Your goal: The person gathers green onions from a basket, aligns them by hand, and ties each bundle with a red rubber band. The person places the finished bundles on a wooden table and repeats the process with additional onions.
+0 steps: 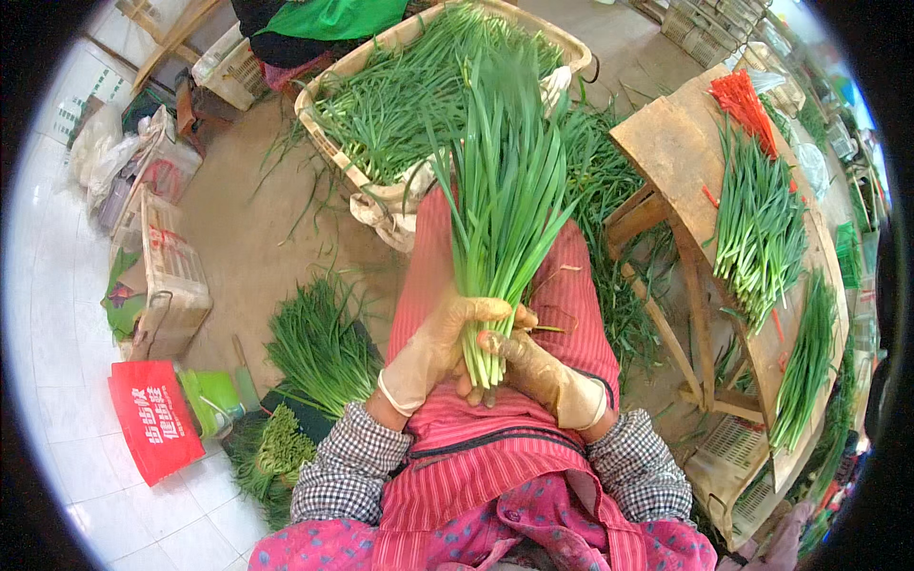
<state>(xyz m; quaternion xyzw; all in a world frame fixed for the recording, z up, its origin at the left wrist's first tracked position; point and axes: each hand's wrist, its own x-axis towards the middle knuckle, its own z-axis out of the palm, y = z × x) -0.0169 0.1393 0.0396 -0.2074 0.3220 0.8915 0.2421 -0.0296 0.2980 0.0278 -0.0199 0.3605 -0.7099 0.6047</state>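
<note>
A bunch of garlic chives (493, 214) stands over my lap, its pale stem ends toward me and its green leaves pointing away. My left hand (435, 342), in a thin soiled glove, wraps the stems from the left with the thumb across the front. From the right, my gloved right hand (543, 364) grips the same stems lower down, thumb laid over them. Some fingers of both hands are hidden behind the bunch. Beneath lies a red striped apron (421, 271) over my legs. Beyond my knees sits a large plastic crate (335, 153) heaped with loose chives (407, 107).
On the right, a wooden table (657, 135) bears chive bunches (760, 228) and red ties (742, 107). More chives (325, 342) lie on the floor at my left, near a green bucket (211, 400), a red bag (157, 421) and a crate (171, 278). Someone in dark clothing (275, 43) is beyond the crate.
</note>
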